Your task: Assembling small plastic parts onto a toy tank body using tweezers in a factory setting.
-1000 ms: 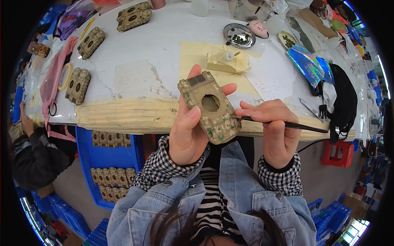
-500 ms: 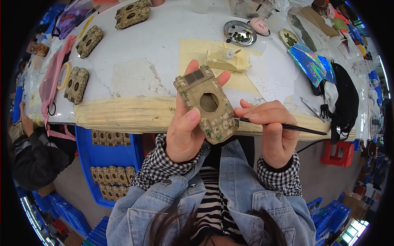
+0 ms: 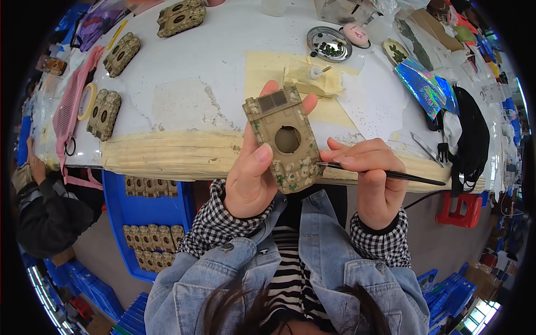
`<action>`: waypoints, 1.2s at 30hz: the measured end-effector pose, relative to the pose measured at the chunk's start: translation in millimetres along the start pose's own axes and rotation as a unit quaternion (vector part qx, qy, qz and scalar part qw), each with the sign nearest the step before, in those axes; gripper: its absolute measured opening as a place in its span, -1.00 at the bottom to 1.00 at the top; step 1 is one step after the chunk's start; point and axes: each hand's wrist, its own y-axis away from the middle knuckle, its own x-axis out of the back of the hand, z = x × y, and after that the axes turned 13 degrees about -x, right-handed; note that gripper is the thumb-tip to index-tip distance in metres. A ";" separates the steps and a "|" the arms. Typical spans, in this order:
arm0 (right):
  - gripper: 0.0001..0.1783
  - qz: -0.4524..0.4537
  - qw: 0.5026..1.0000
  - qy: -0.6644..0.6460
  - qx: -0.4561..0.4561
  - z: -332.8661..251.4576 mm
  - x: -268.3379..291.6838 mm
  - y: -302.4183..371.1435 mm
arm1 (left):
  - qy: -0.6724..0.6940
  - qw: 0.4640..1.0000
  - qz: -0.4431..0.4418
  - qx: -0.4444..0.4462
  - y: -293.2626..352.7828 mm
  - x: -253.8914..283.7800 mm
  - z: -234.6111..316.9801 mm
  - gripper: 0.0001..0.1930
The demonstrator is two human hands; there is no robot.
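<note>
The table (image 3: 218, 67) is broadest, its near edge covered with yellowish wrap (image 3: 167, 156), presumably to spare work from knocks. Left of the lap, a blue tray (image 3: 167, 209) carries other hulls (image 3: 153, 237) in rows, probably for order and easy reach. The left hand (image 3: 248, 187) is cupped under and closed around the camouflaged hull (image 3: 306, 142), thumb at its left side, fingertips showing past its far end; this likely leaves the top face clear for the right hand (image 3: 379, 173), which comes in from the side, perhaps so as not to block the view. The hull is held up in front of the chest, over the table's near edge. Its round opening faces up; its long axis runs mostly away from the body, the dark-panelled end pointing away and slightly left, the other end back and slightly right. Beyond it sits a metal dish (image 3: 330, 35). Pinched between right thumb and fingers, a slim black tool (image 3: 416, 176) points left, its tip at the hull's right side; contact is too fine to tell. Smallest are the dish's green bits (image 3: 333, 49).
</note>
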 end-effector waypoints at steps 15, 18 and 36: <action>-0.69 0.007 1.000 -0.002 0.002 -3.2 0.7 1.9 | 0.033 0.999 -0.008 0.004 -1.6 -4.8 0.4 -0.24; -0.66 0.021 1.000 0.007 0.010 -3.1 2.6 2.9 | 0.050 0.999 -0.013 0.013 -0.8 -3.5 2.0 -0.20; -0.49 0.139 0.989 0.047 0.010 -1.3 34.2 17.3 | -0.135 0.976 0.057 -0.160 123.5 163.5 145.5 -0.09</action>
